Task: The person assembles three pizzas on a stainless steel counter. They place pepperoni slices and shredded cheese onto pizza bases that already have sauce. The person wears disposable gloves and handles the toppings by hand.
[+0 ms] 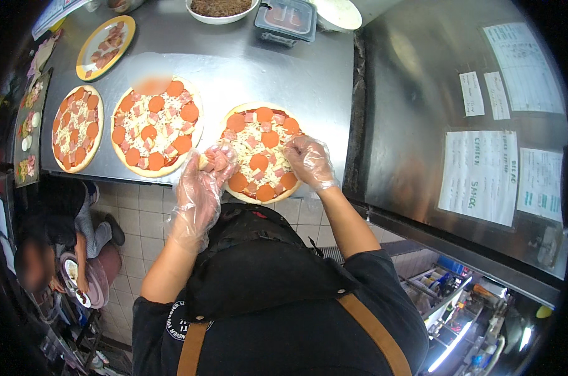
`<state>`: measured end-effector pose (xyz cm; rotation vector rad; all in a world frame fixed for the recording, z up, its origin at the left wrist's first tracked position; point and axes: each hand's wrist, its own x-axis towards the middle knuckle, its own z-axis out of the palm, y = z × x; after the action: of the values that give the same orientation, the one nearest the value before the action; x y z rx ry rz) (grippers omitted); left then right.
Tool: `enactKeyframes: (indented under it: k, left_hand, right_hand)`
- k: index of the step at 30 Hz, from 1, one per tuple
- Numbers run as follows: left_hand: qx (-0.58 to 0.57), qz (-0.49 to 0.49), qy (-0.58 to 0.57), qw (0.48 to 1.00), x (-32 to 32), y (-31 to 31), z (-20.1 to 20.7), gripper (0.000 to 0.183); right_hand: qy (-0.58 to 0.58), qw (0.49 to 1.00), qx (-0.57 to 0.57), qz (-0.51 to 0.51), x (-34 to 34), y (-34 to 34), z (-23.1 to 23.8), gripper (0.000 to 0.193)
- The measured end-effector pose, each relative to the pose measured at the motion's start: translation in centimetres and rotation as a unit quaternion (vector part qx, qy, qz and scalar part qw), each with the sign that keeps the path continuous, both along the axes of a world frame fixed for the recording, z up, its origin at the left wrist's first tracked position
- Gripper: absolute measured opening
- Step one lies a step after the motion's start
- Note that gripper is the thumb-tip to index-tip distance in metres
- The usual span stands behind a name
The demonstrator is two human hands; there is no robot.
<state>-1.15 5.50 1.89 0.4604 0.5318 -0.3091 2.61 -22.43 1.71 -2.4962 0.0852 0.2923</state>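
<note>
My left hand [199,194], in a clear plastic glove, is cupped around a small heap of diced ham [218,157] beside the left edge of the nearest pizza. This pizza [259,143] has grated cheese, pepperoni slices and ham cubes on it and lies at the table's front edge. Over its right rim is my right hand [311,161], also gloved, with the fingers drawn together in a pinch; what they hold, if anything, is hidden. Two more pizzas topped the same way, a middle pizza [149,133] and a far-left pizza [74,133], lie to the left.
On the steel table [221,69] stand a yellow-rimmed plate [128,31] of ham, a bowl [218,20] of brown crumbly filling and a lidded plastic tub [286,22]. A steel panel with taped papers [478,175] rises at right. Another person [52,219] sits at lower left.
</note>
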Motion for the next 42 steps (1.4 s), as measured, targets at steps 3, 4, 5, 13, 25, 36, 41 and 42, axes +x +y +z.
enactKeyframes:
  k: [3,4,5,13,25,36,41,42]
  left_hand:
    - [-0.03,0.002,0.02,0.999,-0.4,0.0,-0.5,0.056]
    - [-0.027,0.002,0.027,0.999,-0.4,-0.3,-0.1,0.055]
    - [-0.025,0.001,0.033,0.999,-0.5,-0.5,0.3,0.055]
    - [-0.008,-0.011,0.023,1.0,-0.5,-0.6,1.2,0.05]
    - [0.006,0.109,-0.057,0.992,3.6,13.4,1.4,0.044]
    - [0.206,0.137,-0.28,0.927,27.8,37.6,-2.6,0.029]
    - [0.278,-0.045,-0.29,0.915,45.4,52.0,-8.8,0.049]
    - [0.284,-0.098,-0.288,0.909,47.9,53.1,-9.7,0.057]
  right_hand:
    - [-0.151,0.973,-0.16,0.074,-0.2,0.2,-2.6,0.017]
    - [-0.156,0.964,-0.201,0.075,-0.3,0.4,-2.6,0.019]
    - [-0.148,0.966,-0.201,0.07,-0.4,0.5,-2.5,0.018]
    - [-0.27,0.96,0.011,0.075,-0.2,3.4,2.2,0.011]
    - [-0.21,0.969,0.118,0.055,-0.1,9.5,2.6,0.008]
    - [-0.112,0.991,0.076,0.006,6.2,25.0,2.9,0.017]
    - [-0.175,0.974,0.143,0.022,6.6,35.0,2.9,0.026]
    - [-0.169,0.977,0.126,0.017,6.3,36.1,3.0,0.027]
